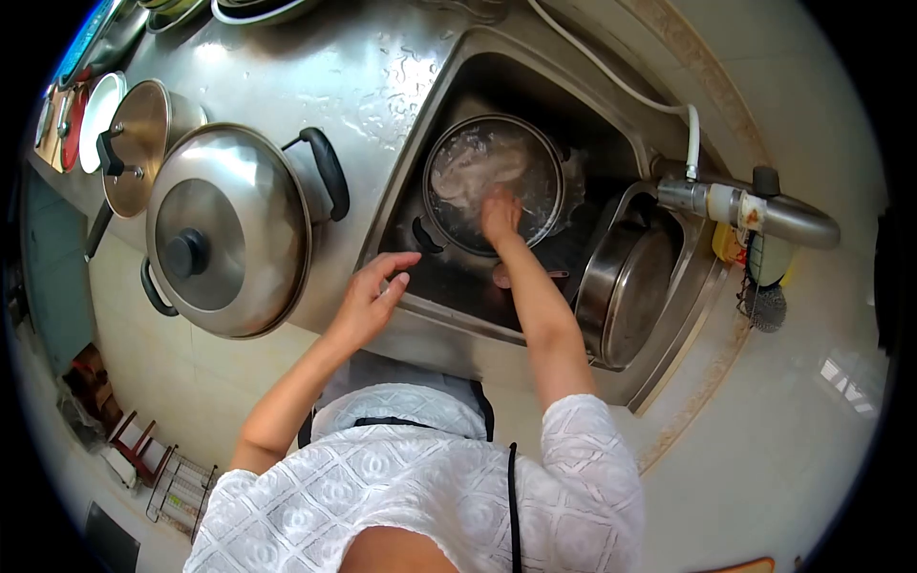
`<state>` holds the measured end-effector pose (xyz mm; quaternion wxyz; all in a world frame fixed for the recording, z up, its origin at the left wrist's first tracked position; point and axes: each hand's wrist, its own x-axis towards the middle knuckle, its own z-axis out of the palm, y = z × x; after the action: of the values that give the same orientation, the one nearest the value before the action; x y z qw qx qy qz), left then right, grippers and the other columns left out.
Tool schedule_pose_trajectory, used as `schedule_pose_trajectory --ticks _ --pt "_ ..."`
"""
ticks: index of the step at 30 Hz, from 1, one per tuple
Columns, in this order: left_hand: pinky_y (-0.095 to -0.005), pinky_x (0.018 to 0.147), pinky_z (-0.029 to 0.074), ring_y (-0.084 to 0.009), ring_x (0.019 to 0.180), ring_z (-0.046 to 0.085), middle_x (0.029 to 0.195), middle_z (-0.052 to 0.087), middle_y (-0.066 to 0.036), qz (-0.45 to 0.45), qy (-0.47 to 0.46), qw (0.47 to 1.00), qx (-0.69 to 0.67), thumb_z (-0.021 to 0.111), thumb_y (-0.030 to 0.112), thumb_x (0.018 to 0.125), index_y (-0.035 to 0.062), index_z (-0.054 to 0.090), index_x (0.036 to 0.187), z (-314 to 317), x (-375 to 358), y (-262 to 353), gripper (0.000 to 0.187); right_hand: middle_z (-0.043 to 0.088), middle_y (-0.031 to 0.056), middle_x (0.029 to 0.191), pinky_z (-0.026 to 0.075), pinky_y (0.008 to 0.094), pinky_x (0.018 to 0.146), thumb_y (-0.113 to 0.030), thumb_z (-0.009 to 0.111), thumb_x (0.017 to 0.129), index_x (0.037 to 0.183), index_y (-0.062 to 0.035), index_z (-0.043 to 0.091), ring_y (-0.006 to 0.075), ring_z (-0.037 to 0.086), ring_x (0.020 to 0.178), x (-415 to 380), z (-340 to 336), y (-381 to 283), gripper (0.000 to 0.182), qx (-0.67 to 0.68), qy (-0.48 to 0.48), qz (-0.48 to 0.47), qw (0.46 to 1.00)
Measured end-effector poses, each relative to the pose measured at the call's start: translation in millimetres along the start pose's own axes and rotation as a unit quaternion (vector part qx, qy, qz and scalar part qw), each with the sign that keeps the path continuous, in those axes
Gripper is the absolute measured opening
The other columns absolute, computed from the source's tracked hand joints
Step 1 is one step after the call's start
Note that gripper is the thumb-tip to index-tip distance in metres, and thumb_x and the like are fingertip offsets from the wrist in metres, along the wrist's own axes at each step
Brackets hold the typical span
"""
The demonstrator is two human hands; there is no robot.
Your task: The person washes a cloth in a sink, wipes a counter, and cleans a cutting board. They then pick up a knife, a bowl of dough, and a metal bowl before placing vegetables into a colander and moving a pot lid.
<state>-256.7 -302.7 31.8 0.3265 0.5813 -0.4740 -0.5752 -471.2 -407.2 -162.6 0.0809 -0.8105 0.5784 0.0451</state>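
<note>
A round metal pot [449, 224] of water stands in the sink [401, 215], and a pale, blurred mass [468, 172] shows in the water. My right hand [501, 216] reaches into the pot beside that mass; its fingers are partly under the water, and what they hold, if anything, is hidden. Over the sink's front left edge hovers my left hand [371, 294], empty, with thumb and fingers apart. A small utensil [501, 276] lies on the sink floor in front of the pot.
Another pan [630, 286] leans at the sink's right side, below the faucet [764, 212]. A large lidded pot [229, 234] and a smaller lidded pan [138, 143] stand on the left counter [334, 86]. A white hose [621, 81] runs behind the sink.
</note>
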Motion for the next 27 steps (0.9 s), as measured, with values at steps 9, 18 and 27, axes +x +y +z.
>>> schedule_pose_trajectory --ticks 9,18,27 --pt "-0.0258 0.082 0.036 -0.0155 0.095 0.048 0.102 0.053 -0.008 -0.002 -0.028 0.999 -0.037 0.045 0.012 0.083 0.001 0.051 0.105 -12 -14 -2 0.026 0.052 0.0006 0.065 0.039 0.0222 0.052 -0.003 0.055 0.068 0.073 -0.0034 0.056 0.0079 0.047 0.057 -5 -119 11 0.006 0.632 0.046 0.167 0.756" --pt "-0.0288 0.08 0.038 -0.0169 0.093 0.049 0.099 0.053 -0.008 0.027 -0.055 0.997 -0.041 0.044 0.014 0.082 0.0003 0.05 0.105 -14 -22 13 0.027 0.053 0.0025 0.079 0.038 0.0189 0.067 -0.002 0.06 0.069 0.078 -0.0022 0.055 0.0077 0.047 0.073 -43 -350 -31 0.01 0.561 0.332 0.021 0.759" --pt "-0.0292 0.079 0.038 -0.0176 0.093 0.05 0.1 0.053 -0.008 0.002 -0.046 0.998 -0.031 0.045 0.014 0.082 0.0023 0.051 0.105 -12 -21 2 0.027 0.054 0.0006 0.08 0.038 0.0184 0.067 -0.004 0.057 0.075 0.084 -0.0029 0.057 0.0063 0.046 0.072 -4 -226 -11 0.009 0.589 0.258 0.132 0.754"
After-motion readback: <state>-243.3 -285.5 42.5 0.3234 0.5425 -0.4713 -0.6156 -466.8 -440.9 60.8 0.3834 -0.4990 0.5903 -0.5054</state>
